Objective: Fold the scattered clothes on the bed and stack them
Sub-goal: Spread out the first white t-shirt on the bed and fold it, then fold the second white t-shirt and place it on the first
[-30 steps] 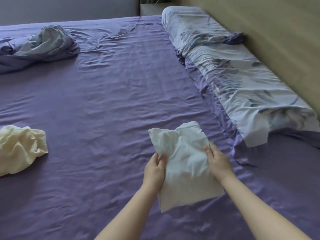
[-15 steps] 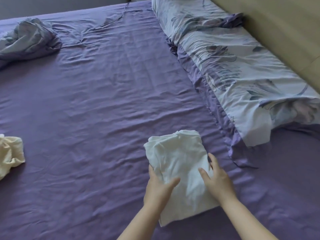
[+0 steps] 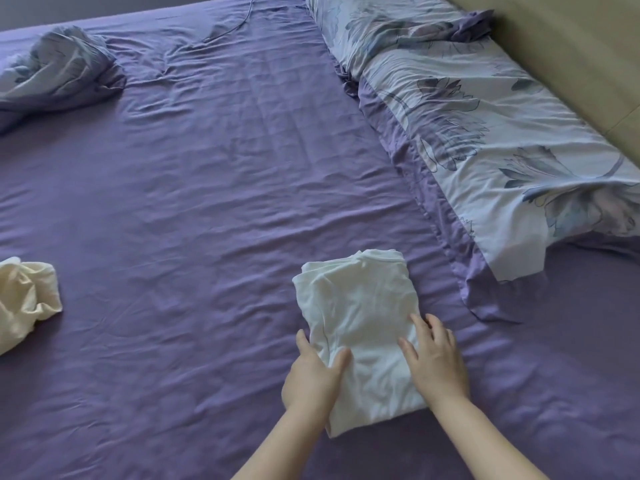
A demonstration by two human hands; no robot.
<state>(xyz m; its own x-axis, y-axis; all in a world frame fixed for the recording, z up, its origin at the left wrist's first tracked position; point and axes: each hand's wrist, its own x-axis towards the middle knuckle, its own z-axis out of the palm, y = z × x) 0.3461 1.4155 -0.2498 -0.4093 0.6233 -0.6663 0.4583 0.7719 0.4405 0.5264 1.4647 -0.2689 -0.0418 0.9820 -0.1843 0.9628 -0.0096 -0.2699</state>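
- A folded white garment [image 3: 356,327] lies flat on the purple bed sheet [image 3: 207,209], the landmark for everything here.
- The left hand [image 3: 313,375] grips the garment's near left edge: thumb on top, the other fingers tucked under the cloth, so clamped on it.
- The right hand [image 3: 434,362] rests palm-down on the garment's right side, fingers [image 3: 420,329] spread apart and flat, pressing rather than gripping.
- Well to the left of the garment, at the frame edge, sits a crumpled cream garment [image 3: 24,299], unfolded.
- To the right of the garment and beyond it, a floral pillow [image 3: 485,133] runs along the wooden headboard [image 3: 571,46].
- Far beyond the garment to the left, a bunched floral blanket [image 3: 55,71] sits on the sheet.
- No label, brand or writing can be read on any fabric.
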